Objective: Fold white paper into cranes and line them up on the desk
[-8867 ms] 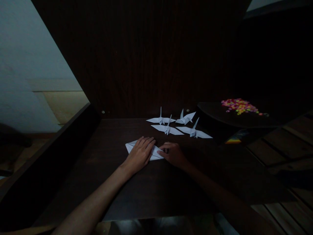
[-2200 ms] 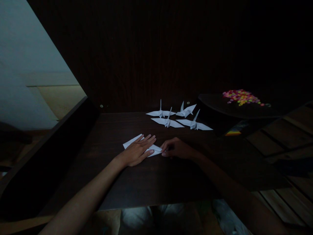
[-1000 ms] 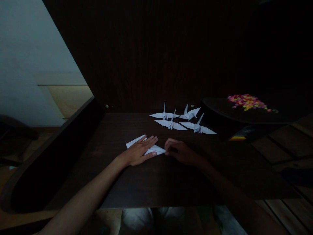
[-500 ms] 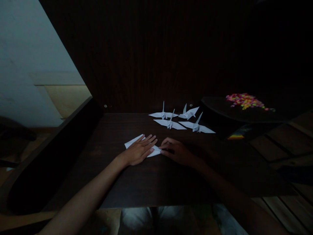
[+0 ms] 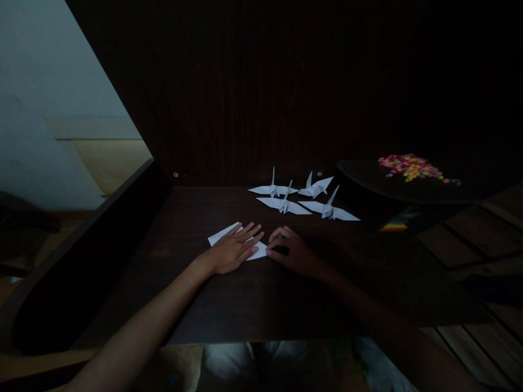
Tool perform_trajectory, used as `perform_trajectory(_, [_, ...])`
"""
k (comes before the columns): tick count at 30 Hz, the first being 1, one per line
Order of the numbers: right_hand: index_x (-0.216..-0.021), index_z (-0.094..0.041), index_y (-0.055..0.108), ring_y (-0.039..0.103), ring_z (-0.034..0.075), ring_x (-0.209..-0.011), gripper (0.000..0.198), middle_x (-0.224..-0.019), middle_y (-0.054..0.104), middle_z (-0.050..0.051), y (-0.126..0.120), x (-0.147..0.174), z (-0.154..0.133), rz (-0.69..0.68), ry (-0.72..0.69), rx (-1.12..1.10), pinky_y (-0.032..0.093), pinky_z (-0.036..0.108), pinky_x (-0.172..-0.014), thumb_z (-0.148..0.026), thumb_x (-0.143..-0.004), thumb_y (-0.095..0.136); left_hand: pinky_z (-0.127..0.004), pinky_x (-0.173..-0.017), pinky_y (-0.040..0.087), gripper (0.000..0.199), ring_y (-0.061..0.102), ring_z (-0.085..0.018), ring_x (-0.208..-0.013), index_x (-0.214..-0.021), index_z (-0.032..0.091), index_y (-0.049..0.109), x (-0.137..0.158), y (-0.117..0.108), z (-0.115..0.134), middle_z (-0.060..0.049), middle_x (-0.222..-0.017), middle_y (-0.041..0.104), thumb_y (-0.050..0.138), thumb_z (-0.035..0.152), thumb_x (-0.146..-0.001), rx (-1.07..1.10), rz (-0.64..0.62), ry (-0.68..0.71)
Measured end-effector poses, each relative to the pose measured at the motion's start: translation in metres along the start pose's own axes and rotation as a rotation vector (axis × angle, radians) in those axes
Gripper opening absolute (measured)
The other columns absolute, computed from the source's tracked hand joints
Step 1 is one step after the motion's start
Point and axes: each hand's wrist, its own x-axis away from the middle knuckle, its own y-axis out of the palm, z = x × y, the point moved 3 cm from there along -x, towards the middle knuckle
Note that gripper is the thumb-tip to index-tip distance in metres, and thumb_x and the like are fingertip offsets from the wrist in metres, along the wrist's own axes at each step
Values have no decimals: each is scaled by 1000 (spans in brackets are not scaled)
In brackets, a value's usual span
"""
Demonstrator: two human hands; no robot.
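A folded white sheet of paper (image 5: 258,251) lies on the dark wooden desk, its middle covered by my left hand (image 5: 232,250). That hand presses flat on it with the fingers spread. At the paper's right corner, the thumb and a finger of my right hand (image 5: 292,250) close on the tip in a pinch. Beyond the hands stand several white origami cranes (image 5: 284,204) with pointed wings and upright necks.
A raised dark shelf (image 5: 359,182) at the right bears a pile of small colourful pieces (image 5: 412,166). The desk (image 5: 245,310) has a tall back panel (image 5: 245,98) and a raised side board (image 5: 93,239) on the left.
The paper's right corner now lies flatter, where a raised flap and a gap showed before. My right hand has shifted very slightly left; my left hand stays in place.
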Motion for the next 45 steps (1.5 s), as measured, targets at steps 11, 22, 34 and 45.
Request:
perform_trajectory(11, [-84, -19, 65, 53, 19, -93, 6, -96, 54, 4, -10, 2, 10, -153, 2, -122, 44, 35, -83, -22, -82, 69, -46, -118, 8, 60, 13, -22, -146, -151, 25, 17, -1, 1, 0, -4, -157, 20, 23, 54, -99, -25, -16, -17])
perform_trajectory(22, [-87, -19, 61, 53, 19, -95, 11, -99, 56, 6, -20, 1, -2, -200, -106, -80, 45, 35, -84, -9, -82, 61, -45, -118, 7, 63, 14, -22, -146, -151, 25, 16, 0, 0, -1, -5, -156, 22, 24, 56, -98, 2, -13, -5])
perform_trajectory(34, [-82, -18, 63, 55, 18, -89, 6, -93, 56, 4, -15, 3, 7, -221, 59, -109, 46, 33, -79, -12, -82, 63, -45, -118, 7, 61, 13, -21, -146, -151, 26, 17, 0, 0, -1, -4, -156, 21, 25, 55, -98, 7, -12, -9])
perform_trajectory(45, [-81, -19, 61, 55, 18, -89, 22, -93, 56, 4, -20, 4, 4, -170, 65, -74, 45, 33, -80, 0, -71, 58, -53, -117, 5, 51, 12, -23, -146, -148, 30, 26, -1, -2, 1, -4, -157, 20, 23, 49, -100, -8, -47, -22])
